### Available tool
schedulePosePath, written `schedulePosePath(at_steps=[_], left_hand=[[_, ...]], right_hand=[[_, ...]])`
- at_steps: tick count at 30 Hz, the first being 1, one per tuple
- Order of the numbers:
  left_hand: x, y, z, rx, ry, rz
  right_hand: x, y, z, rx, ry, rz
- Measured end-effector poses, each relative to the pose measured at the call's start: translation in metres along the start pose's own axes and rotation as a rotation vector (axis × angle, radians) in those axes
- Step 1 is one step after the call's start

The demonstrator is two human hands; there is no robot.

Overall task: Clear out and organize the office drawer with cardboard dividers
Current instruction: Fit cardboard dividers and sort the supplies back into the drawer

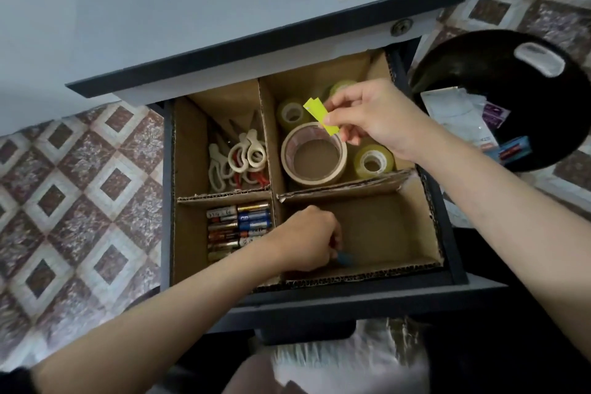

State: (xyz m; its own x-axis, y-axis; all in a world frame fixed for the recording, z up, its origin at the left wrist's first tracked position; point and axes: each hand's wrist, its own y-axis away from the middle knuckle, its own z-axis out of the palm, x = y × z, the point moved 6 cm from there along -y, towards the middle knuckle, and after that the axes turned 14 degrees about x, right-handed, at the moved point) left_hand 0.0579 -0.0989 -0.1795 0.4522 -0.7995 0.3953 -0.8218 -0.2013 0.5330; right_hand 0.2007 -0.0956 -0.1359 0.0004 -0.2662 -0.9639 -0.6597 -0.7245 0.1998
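My right hand [374, 115] pinches a pair of yellow-green paper strips [319, 115] between thumb and forefinger, held in the air over the large tape roll [315, 153] in the upper-right compartment. My left hand [307, 235] is down in the lower-right compartment, fingers curled, with a small blue thing [343, 257] poking out at the fingertips. The back of the hand hides the fingers, so I cannot tell whether they are closed on it or only touching it.

The drawer [460, 265] sits mid-frame, split in four by the cardboard dividers [339, 190]: scissors [240, 157] upper left, batteries [236, 229] lower left, tape rolls upper right, and the lower-right cell nearly bare apart from the blue piece.

As I judge it, the sorting is mostly done and that last cell is being filled. To do it well I would settle the blue piece flat against the near wall first, then bring the strips across without brushing the divider edge — it looks soft and a little bent. The strips are light and could flutter or stick together, so I'd lower them right to the floor of the cell before letting go.
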Motion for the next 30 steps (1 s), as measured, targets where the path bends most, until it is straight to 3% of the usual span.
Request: schedulePosePath(at_steps=[13, 22, 30], left_hand=[[-0.012, -0.021, 0.015, -0.119, -0.232, -0.065], [-0.007, -0.019, 0.007, -0.009, -0.346, 0.020], [-0.005, -0.019, 0.013, -0.033, -0.352, 0.070]], right_hand=[[0.009, -0.004, 0.005, -0.005, 0.003, 0.018], [0.006, -0.004, 0.003, -0.007, 0.016, 0.008], [0.007, -0.005, 0.003, -0.003, 0.007, 0.021]])
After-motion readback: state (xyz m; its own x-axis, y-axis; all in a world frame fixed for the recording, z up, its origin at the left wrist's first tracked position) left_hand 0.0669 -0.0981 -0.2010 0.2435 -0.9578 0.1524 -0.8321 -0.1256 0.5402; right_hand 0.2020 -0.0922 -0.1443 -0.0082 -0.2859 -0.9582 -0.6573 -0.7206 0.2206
